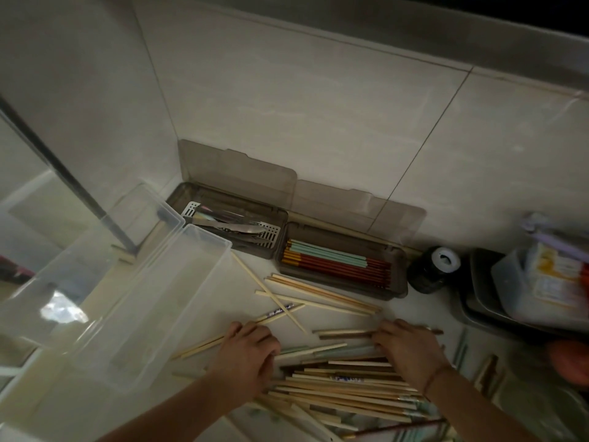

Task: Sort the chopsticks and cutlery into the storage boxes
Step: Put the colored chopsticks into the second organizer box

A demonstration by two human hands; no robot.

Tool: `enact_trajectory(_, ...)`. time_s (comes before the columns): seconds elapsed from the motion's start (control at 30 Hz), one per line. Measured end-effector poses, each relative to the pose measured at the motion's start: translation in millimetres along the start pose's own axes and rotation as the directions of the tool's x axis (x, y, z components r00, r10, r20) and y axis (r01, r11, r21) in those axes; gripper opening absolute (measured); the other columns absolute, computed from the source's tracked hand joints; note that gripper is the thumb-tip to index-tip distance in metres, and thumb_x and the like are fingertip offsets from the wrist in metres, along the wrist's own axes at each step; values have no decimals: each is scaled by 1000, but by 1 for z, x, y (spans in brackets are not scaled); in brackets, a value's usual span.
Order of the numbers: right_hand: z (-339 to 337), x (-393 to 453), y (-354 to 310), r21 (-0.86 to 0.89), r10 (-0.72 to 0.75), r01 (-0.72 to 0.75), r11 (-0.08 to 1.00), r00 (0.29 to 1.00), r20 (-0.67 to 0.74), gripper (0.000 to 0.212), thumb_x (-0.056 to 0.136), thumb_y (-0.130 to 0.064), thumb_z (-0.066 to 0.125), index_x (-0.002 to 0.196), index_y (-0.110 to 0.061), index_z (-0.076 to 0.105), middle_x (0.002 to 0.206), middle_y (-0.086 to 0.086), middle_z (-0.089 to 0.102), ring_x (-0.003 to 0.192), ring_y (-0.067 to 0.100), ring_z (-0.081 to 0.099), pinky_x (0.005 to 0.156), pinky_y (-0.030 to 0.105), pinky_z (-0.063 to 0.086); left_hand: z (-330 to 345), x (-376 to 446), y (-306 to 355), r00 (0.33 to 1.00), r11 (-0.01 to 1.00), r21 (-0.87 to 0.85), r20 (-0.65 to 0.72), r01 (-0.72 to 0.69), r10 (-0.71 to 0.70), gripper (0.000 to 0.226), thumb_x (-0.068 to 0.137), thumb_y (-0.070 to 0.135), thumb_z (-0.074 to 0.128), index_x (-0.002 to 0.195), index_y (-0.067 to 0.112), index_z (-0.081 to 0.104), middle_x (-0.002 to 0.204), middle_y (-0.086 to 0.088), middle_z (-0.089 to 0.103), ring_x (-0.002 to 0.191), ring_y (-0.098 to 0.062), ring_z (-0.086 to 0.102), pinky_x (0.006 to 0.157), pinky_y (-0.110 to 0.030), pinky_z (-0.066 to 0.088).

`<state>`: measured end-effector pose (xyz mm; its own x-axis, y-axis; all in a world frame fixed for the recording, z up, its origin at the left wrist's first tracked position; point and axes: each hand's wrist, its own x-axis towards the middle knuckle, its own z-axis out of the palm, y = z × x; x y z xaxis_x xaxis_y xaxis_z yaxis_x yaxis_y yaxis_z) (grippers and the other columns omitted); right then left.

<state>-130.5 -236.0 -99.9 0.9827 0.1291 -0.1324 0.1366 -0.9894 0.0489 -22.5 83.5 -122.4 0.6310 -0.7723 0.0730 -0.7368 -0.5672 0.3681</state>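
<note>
Big messy pile of chopsticks (347,387) sat on the counter right in front, a few strays just beyond it. Left hand (247,355) and right hand (406,350) both rested on the pile, fingers curled over sticks. Behind, the cutlery box (228,228) and chopstick box (342,266) were open against the wall.

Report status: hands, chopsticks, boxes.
Both hands, left and right, on loose chopstick pile. Chopstick box part filled; cutlery box holds cutlery. Clear bin crowds left side.
</note>
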Motion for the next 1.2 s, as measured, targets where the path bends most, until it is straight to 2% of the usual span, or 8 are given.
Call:
enact_trajectory(0.13,-4,-3,10,108,41,-29,994,993,-107,35,56,-17,84,75,-34,59,78,-16,59,66,10,54,41,25,42,-1,0,1,1000,1000,-11,0,-24,24,7,72,36,60,77,32,57,81,14,54,81,-12,51,74,-29,29)
enact_trajectory(0.2,-18,0,15,135,44,-19,991,982,-185,12,79,-27,61,84,-35,55,84,-16,60,71,10,55,48,23,46,-1,0,2,999,999,14,9,-41,40,10,73,40,61,77,32,57,80,14,54,81,-12,52,75,-29,29)
enact_trajectory(0.27,-37,11,18,188,77,-28,982,962,-260,17,87,-30,45,85,-32,61,85,-12,64,74,11,59,55,22,47,-2,1,1,1000,999,45,9,-20,20,11,73,42,58,76,32,58,79,14,56,79,-12,53,75,-29,28)
enact_trajectory(0.37,-59,39,26,280,232,-144,949,920,-315,13,90,-29,55,85,-25,67,86,-8,65,77,13,58,62,22,45,-3,0,-2,1000,994,111,15,5,-7,12,73,41,55,75,31,62,77,12,57,77,-15,55,74,-33,29)
enact_trajectory(0.7,-63,132,17,176,383,-389,904,921,69,15,94,-36,55,99,-31,68,104,-5,60,92,17,58,77,30,50,2,-2,-7,998,966,253,29,-56,50,8,68,32,59,72,27,64,71,9,57,71,-17,55,69,-34,29)
enact_trajectory(0.97,-54,143,18,251,421,-446,859,895,149,16,91,-36,59,103,-29,66,111,-3,64,96,18,61,81,31,52,4,-1,-5,993,930,358,112,-79,42,18,72,37,49,67,25,62,72,5,56,74,-21,55,70,-37,28)
enact_trajectory(1.1,-62,124,-3,375,362,-241,895,885,-294,13,89,-23,60,97,-20,70,95,3,67,86,24,63,72,32,54,5,1,-5,992,921,374,96,-111,81,20,75,32,46,68,25,63,73,4,57,75,-20,52,71,-37,30)
enact_trajectory(1.2,-70,92,-50,272,33,110,956,881,-471,12,84,-22,59,90,-22,69,90,-3,66,80,19,60,67,34,53,-1,4,-6,992,928,350,38,-124,118,20,73,30,43,71,25,63,73,4,58,71,-19,53,72,-35,30)
